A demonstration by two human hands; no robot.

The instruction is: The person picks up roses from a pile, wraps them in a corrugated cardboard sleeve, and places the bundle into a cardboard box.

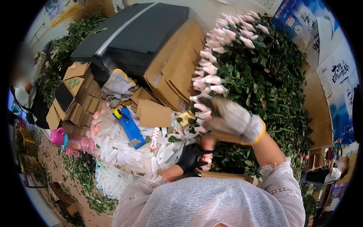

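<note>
My left hand, in a black glove, is at the near edge of the worktable, its fingers bent around pink roses. To its right, my right hand wears a grey-white work glove with a yellow cuff. Its blurred fingers are spread toward the row of pink rosebuds in white sleeves, and I see nothing held in them. The buds edge a big pile of leafy green stems. Just above my left hand is a blurred pinkish shape I cannot make out.
White sleeves lie scattered on the table around a blue tape dispenser. Cardboard pieces, a spare glove and a dark stack of sheets stand behind. A pink-capped bottle is at left. Other people are at both sides.
</note>
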